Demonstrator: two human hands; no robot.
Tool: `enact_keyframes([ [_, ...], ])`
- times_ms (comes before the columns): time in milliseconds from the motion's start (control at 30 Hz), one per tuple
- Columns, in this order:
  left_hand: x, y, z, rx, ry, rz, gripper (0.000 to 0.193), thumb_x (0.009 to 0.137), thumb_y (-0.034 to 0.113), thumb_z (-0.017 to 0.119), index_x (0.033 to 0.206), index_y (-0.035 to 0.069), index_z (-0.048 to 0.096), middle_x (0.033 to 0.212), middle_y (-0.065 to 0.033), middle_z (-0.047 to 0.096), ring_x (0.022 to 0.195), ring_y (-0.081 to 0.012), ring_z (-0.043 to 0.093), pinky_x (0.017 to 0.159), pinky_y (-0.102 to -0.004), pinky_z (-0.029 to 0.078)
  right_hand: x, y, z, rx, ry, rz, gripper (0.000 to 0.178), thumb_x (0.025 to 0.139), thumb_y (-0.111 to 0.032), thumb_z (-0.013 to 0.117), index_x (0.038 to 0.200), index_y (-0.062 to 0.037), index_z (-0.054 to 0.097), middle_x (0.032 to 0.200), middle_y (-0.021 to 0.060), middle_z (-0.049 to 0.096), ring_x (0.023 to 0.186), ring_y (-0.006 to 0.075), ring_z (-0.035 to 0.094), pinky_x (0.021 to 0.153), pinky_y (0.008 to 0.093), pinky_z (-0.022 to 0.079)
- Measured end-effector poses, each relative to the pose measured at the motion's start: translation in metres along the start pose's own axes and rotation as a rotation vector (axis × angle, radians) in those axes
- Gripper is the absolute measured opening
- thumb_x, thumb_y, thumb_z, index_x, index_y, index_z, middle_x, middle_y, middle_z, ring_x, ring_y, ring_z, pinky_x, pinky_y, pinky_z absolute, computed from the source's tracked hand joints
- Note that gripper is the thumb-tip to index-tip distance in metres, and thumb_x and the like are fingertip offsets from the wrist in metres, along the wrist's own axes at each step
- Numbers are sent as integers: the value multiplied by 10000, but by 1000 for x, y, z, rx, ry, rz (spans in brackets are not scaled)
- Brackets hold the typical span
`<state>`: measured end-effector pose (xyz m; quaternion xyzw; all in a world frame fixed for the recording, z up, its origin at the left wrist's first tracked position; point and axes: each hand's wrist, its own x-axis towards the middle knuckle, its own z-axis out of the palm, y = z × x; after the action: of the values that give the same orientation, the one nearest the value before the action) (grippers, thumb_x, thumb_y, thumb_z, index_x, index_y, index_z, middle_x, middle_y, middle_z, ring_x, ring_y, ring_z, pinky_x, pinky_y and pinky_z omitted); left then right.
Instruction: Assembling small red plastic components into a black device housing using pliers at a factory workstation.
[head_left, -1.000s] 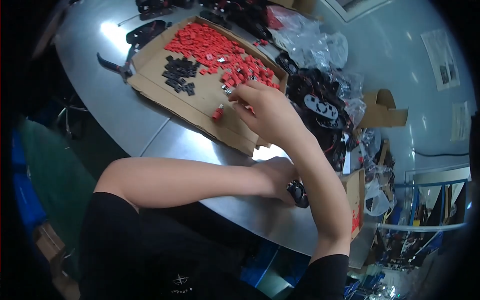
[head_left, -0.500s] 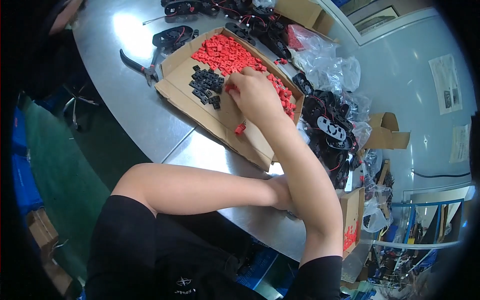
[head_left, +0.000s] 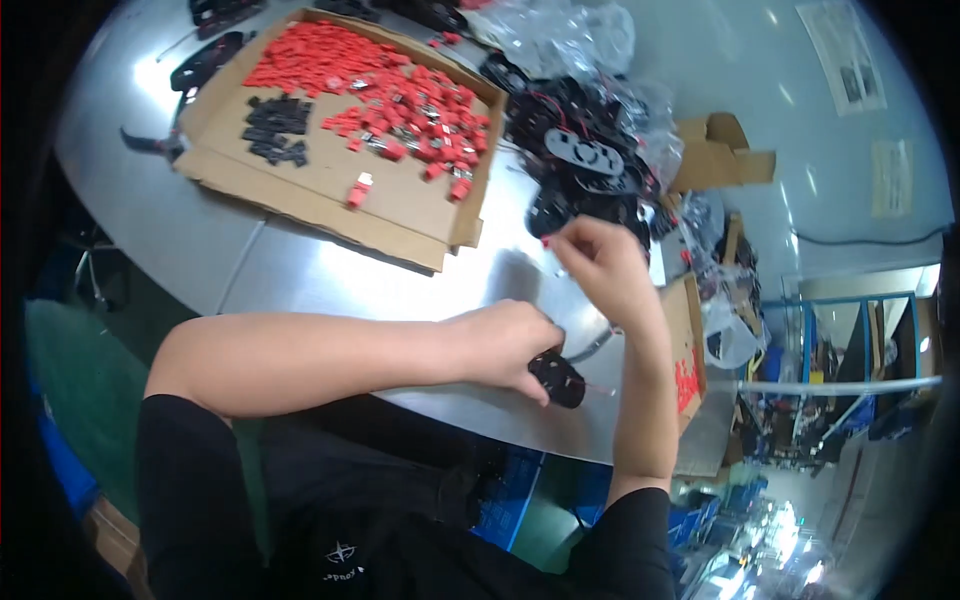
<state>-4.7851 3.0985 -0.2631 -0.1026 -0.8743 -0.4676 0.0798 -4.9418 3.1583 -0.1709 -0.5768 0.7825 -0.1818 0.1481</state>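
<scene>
Low over the steel table, my left hand [head_left: 500, 345] is closed round a black oblong plastic housing [head_left: 560, 382] whose lower end sticks out past the fingers. A thin wire shows beside that housing. My right hand [head_left: 608, 268] is raised to the right of it, thumb and fingertips pinched on a small red plastic piece [head_left: 547, 242]. At the upper left lies a shallow cardboard tray [head_left: 400, 215] with heaps of small red pieces [head_left: 320, 60] and a cluster of black pieces [head_left: 275, 128]. One red piece with a metal part [head_left: 358, 191] lies apart from the heaps.
Black wired housings [head_left: 575, 150] are piled right of the tray, near clear plastic bags [head_left: 560, 35]. Black-handled pliers [head_left: 150, 143] lie left of the tray. A second cardboard box [head_left: 688, 300] with red pieces stands at the right, under an open carton [head_left: 725, 155].
My right hand has left the tray and moved right and down, carrying a red piece. My left hand, formerly hidden behind the right forearm, now shows with the black housing. The view has shifted.
</scene>
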Motion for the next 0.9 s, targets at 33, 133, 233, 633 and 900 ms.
enact_keyframes([
  [33, -2, 1, 5, 18, 4, 48, 521, 753, 401, 862, 1072, 32, 678, 985, -146, 703, 963, -343, 687, 868, -422, 539, -16, 23, 5, 57, -66, 84, 170, 913, -137, 717, 928, 32, 718, 717, 39, 656, 647, 72, 552, 583, 281, 451],
  [133, 0, 6, 0, -54, -91, -61, 537, 757, 397, 863, 1105, 36, 671, 1010, -134, 697, 974, -330, 686, 871, -416, 539, -54, 44, 16, 188, -148, 286, 223, 918, -190, 721, 875, 28, 693, 716, 42, 667, 657, 98, 602, 594, 270, 472],
  [233, -3, 4, 3, -64, -47, -3, 532, 748, 375, 876, 1105, 41, 668, 1000, -126, 696, 953, -321, 685, 845, -403, 546, -82, 49, 19, 78, -35, 346, 261, 919, -227, 724, 844, 18, 677, 694, 56, 656, 637, 124, 597, 599, 274, 473],
  [633, 11, 12, 11, -51, 9, -40, 518, 709, 298, 894, 1101, 54, 660, 1008, -102, 657, 954, -309, 654, 842, -403, 545, -95, 79, 31, 140, 93, 78, 187, 835, -112, 781, 948, 2, 687, 853, 100, 661, 735, 210, 678, 664, 312, 540],
  [900, 6, 11, -1, 137, 37, -40, 532, 659, 339, 915, 1074, 108, 674, 1037, -36, 588, 1041, -262, 525, 910, -392, 403, -112, 34, 8, 304, 102, -80, 160, 772, -47, 771, 888, -3, 669, 822, 61, 628, 702, 147, 621, 625, 260, 488],
])
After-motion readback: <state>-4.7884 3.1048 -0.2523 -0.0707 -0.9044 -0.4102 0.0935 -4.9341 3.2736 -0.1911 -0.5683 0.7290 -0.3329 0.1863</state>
